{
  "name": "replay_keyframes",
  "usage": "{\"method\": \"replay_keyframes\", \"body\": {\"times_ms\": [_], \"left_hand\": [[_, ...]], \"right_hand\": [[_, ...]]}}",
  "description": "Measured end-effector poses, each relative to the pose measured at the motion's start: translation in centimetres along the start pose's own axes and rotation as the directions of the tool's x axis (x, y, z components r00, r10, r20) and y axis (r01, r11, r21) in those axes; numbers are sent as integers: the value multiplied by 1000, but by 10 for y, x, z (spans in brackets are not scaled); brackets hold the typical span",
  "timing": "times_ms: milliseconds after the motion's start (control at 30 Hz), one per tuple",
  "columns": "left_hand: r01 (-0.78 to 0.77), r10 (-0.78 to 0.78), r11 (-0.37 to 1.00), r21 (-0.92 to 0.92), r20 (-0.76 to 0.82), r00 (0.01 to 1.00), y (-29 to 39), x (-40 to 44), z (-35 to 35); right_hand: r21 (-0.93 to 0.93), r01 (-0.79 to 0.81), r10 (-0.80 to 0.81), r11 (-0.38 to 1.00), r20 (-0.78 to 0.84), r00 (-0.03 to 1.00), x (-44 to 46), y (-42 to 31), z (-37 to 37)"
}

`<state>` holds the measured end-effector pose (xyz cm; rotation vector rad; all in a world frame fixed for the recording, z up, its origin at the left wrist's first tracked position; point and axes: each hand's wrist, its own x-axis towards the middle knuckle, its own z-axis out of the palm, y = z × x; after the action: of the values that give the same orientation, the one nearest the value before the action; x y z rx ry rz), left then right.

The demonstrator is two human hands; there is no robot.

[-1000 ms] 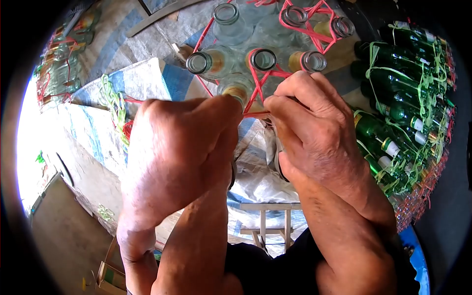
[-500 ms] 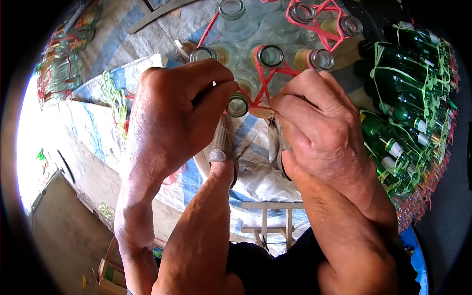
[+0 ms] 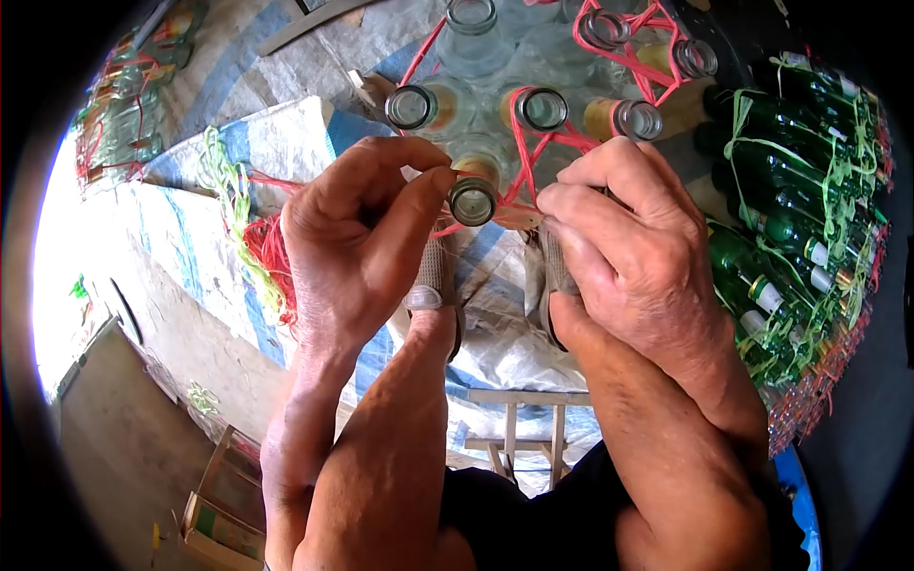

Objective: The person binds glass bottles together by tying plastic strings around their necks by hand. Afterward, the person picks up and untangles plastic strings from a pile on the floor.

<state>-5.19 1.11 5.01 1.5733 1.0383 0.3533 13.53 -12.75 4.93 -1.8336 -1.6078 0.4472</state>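
Where red twine crosses between the clear bottles at top centre, my left hand pinches a strand, its grip closed at the nearest bottle's mouth. My right hand, grip also closed, holds twine just right of it. I see 2 shoes between them, loose cord left, green bottles right.
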Motion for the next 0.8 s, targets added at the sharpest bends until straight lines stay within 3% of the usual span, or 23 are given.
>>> {"method": "replay_keyframes", "body": {"times_ms": [100, 400, 533, 600, 800], "left_hand": [[-48, 49, 995, -84, 8, 999, -13, -1, -1], [26, -24, 959, -281, 12, 1000, -17, -11, 0], [119, -107, 955, -271, 58, 993, -21, -11, -9], [201, -161, 915, -350, 138, 977, -27, -6, -16], [271, -197, 888, -370, 226, 954, -45, 9, -21]], "right_hand": [[5, -5, 5, 1000, -3, 1000, 0, 0, 0], [17, -8, 9, 1000, -63, 998, 1, 0, 6], [-7, -1, 1, 1000, -47, 999, 3, -3, 2], [-37, 4, -4, 999, -2, 1000, 6, -7, -9], [-80, 296, -301, 952, -72, 951, 36, -1, -19]]}}
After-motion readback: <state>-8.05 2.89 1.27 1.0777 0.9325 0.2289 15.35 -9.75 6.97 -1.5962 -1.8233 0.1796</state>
